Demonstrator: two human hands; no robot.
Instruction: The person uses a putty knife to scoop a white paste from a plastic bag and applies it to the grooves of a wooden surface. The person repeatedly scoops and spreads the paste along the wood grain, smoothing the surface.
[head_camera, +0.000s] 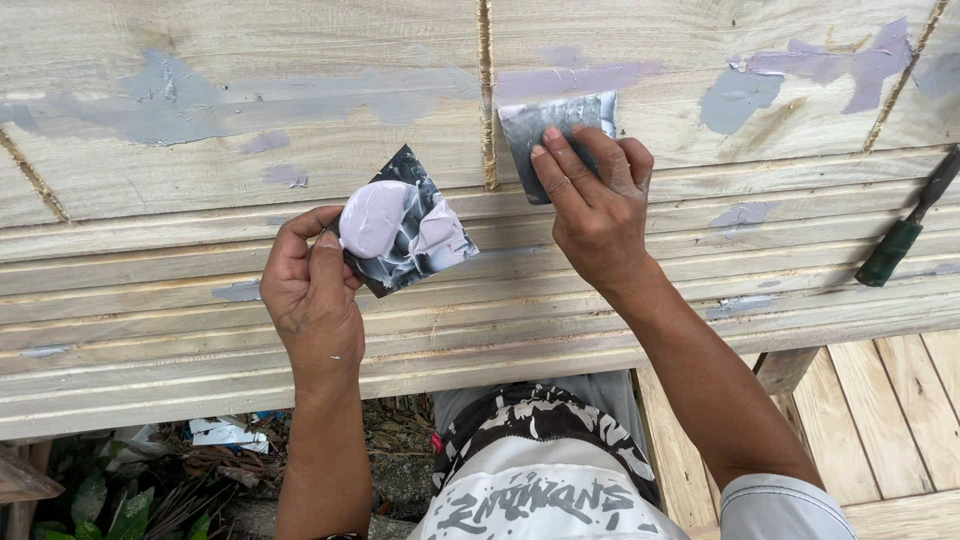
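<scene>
The right hand (592, 205) is stretched up toward twelve o'clock, fingers pressed flat and closed on a small grey putty scraper (553, 135) that is laid against the wooden panel (300, 110), just right of the rough vertical seam (487, 95). At nine o'clock from it, the left hand (312, 295) is curled, thumb clamped on a dark square palette card (405, 235) held tilted over the grooved mouldings. Pale lilac wood filler (378, 215) is heaped on that card, and a green-handled tool (905, 235) is seen lying at three o'clock.

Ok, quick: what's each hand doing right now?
Left hand: closed on a dark square card loaded with pale putty.
Right hand: closed on a grey scraper card pressed against the wood panel.
</scene>
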